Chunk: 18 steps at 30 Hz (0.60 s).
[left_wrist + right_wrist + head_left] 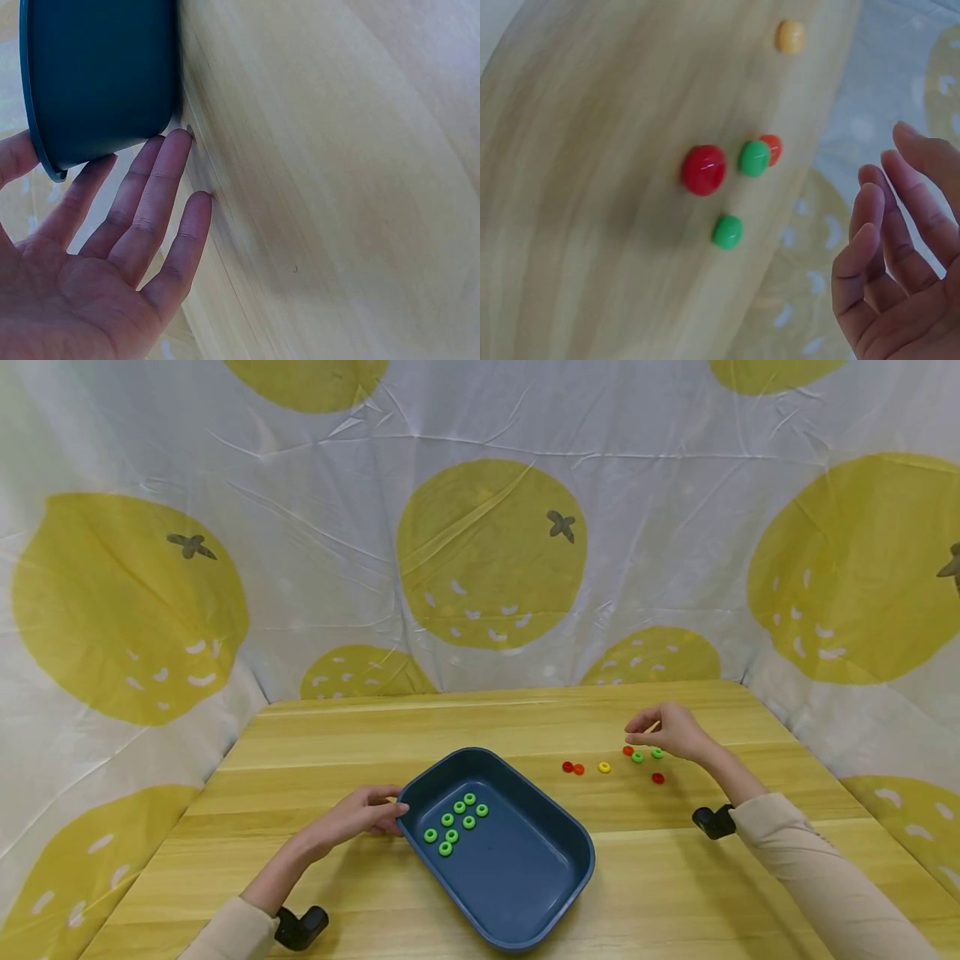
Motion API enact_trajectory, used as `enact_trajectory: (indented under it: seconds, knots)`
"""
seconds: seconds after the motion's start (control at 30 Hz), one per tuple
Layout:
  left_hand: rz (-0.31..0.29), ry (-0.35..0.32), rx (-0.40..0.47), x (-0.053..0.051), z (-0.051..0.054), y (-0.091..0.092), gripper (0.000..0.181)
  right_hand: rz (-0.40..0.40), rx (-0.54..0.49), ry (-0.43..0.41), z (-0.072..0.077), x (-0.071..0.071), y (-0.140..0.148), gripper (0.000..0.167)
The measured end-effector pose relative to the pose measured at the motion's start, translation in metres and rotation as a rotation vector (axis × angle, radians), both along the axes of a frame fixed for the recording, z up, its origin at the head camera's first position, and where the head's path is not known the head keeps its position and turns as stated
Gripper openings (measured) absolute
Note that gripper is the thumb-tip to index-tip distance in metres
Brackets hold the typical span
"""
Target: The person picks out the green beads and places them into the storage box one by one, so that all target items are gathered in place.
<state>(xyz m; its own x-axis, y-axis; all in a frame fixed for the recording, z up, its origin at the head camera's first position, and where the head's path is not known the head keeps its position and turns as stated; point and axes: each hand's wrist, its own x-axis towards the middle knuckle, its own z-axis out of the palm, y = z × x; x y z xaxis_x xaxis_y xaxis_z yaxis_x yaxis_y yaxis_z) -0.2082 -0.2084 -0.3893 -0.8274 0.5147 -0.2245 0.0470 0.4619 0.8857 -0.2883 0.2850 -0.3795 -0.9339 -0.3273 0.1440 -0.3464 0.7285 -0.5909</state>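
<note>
A dark blue rectangular tray (510, 881) stands slantwise on the table, with several green rings (447, 819) lying toward its left side. My left hand (358, 816) holds the tray's left corner. In the left wrist view its thumb is at the rim of the tray (97, 82) and some fingers touch the outer wall. My right hand (675, 732) hovers over loose rings at the right, its fingers loosely bent and holding nothing. Below it are an orange-red ring (627, 750), two green rings (637, 757), and a red ring (657, 778).
Left of that group lie a yellow ring (604, 767), an orange ring (578, 769) and a dark red ring (567, 767). The wooden table (330, 735) ends at a lemon-printed cloth (315, 568) behind and at both sides.
</note>
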Motion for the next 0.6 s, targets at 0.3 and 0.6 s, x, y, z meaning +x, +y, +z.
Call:
enact_trajectory:
  seconds: [0.3, 0.6]
  knots:
    - [0.01, -0.002, -0.004, 0.0, -0.001, -0.001, 0.053, -0.046, 0.126, -0.038, -0.013, -0.001, 0.002, 0.013]
    - [0.013, 0.005, -0.008, 0.0, -0.001, -0.001, 0.053, -0.072, 0.183, -0.085, -0.025, 0.002, 0.003, 0.012]
